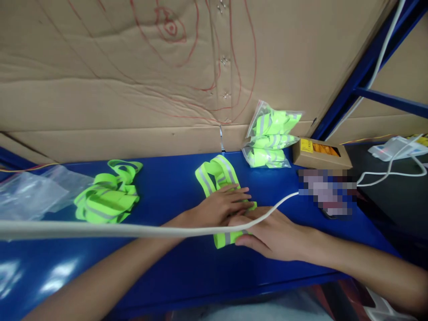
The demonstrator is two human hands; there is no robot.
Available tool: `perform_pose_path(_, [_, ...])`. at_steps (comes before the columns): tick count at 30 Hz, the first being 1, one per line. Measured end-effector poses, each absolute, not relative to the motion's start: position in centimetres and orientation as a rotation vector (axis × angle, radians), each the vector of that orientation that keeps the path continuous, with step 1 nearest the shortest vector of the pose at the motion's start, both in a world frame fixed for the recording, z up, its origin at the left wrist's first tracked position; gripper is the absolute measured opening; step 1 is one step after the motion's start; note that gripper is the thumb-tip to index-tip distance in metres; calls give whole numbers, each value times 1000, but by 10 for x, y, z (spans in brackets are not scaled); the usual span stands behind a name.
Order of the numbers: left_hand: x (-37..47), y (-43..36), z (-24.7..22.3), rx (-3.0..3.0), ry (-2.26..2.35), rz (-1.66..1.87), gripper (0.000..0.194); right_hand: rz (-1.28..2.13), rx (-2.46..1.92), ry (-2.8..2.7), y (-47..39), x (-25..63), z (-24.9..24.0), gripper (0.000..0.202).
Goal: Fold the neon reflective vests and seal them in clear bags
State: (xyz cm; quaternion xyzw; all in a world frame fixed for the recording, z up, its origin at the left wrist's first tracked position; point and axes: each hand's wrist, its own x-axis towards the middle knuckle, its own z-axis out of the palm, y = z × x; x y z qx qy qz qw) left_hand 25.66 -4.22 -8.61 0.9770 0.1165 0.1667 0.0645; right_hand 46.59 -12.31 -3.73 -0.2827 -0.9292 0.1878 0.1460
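In the head view a neon-yellow reflective strap [227,240] with a silver stripe lies looped on the blue table, under both hands. My left hand [217,207] rests across its middle, fingers stretched out to the right. From the right, my right hand [272,234] grips the strap's near part, thumb along its edge. Its fingertips are partly hidden where the two hands meet. A loose pile of the same strap [107,198] sits to the left of my hands.
Clear bags [267,138] of folded straps are stacked at the back, beside a cardboard box [321,154]. Empty plastic bags [36,189] lie far left. A white cable [133,230] crosses in front of my hands to a pixelated object [326,191]. Cardboard [110,89] stands behind the table.
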Motion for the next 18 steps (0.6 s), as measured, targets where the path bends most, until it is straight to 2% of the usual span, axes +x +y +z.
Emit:
perform_pose_path(5, [262, -54, -88, 2930, 269, 423, 43, 834, -830, -2721, -131, 474, -19, 25])
perform_pose_path(7, [263, -57, -87, 2951, 307, 372, 43, 829, -842, -2771, -135, 472, -21, 29])
perform_pose_path(13, [263, -56, -87, 2989, 286, 290, 46, 108, -727, -2742, -135, 461, -47, 19])
perform_pose_path(15, [263, -56, -87, 2987, 275, 303, 44, 44, -647, -2760, -136, 462, -52, 18])
perform_pose_path(16, [263, -55, -86, 2983, 278, 316, 43, 66, -618, -2764, -138, 464, -53, 21])
perform_pose_path(18, [263, -56, -83, 2972, 304, 341, 44, 113, -612, -2780, -142, 469, -54, 49])
